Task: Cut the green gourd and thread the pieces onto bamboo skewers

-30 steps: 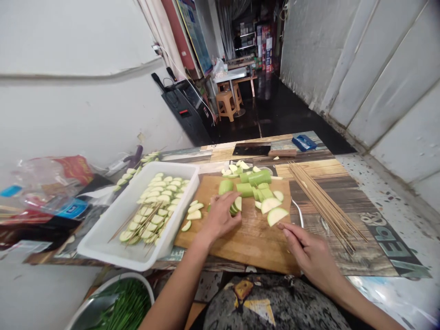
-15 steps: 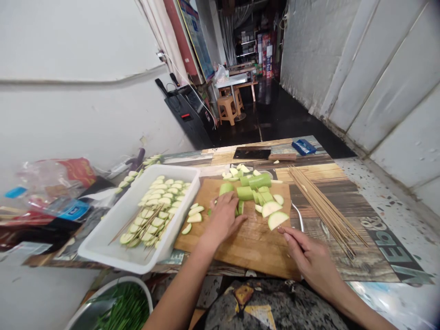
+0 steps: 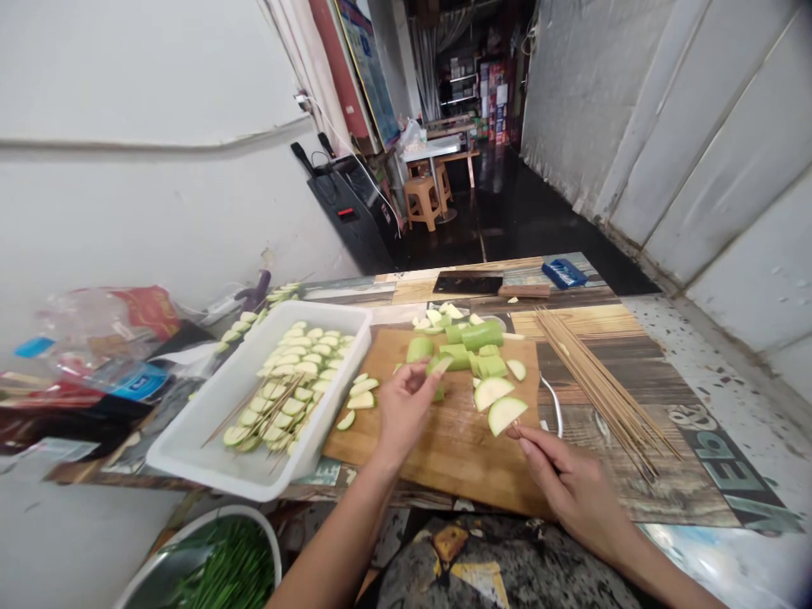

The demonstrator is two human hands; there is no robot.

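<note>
Pinched one slice of green vegetable (image 3: 441, 365) between thumb and fingers of the left hand (image 3: 406, 404), just above the middle part of the cutting board (image 3: 457, 448). Gripped with the right hand (image 3: 574, 474), between thumb and bent fingers, a skewer (image 3: 513, 430), mostly hidden. Had on this skewer two half-round slices (image 3: 507, 414), one behind another, just beyond the hand and over the right side of the board. Could not tell about their touching the wood. Had at the far part of the board a heap of cut green pieces (image 3: 482, 336), and at its left edge a few loose slices (image 3: 361, 399). Had to the left a white tray (image 3: 190, 461), with many sliced pieces (image 3: 304, 355) in rows and with brown sticks (image 3: 283, 399) among them. Had to the right, on the table (image 3: 672, 465), a bundle of bare sticks (image 3: 596, 389), lying slantwise from far left to near right. Had at the far side a knife (image 3: 469, 282), lying flat, and near its handle a blue packet (image 3: 564, 272). Had lower, at the near left, a round bowl (image 3: 277, 550) with long green leaves (image 3: 225, 562).
</note>
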